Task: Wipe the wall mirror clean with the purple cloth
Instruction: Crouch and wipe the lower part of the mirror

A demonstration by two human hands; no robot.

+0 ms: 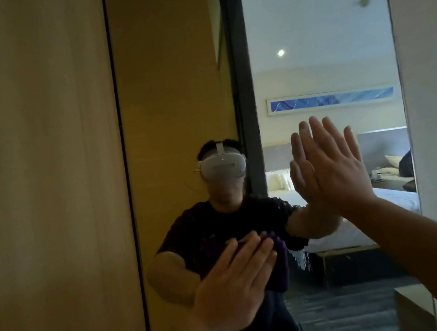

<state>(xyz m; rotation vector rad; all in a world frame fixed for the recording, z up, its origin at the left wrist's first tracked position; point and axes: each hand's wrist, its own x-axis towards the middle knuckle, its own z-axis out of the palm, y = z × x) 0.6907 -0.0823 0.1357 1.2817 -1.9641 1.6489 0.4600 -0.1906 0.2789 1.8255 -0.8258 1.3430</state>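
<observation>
Up against the glass: both my hands are on the wall mirror (305,33), mid-wipe I'd say.
Left hand (232,282): fingers straight, pressing the purple cloth (283,264) flat on the lower middle of the mirror.
Right hand (338,170): flat and spread, holding nothing, palm on the glass higher up to the right.
Progress: can't see streaks or clean patches, so how much is done is anyone's guess; upper glass probably still to do.
Writing: no brands or labels I can read.
</observation>
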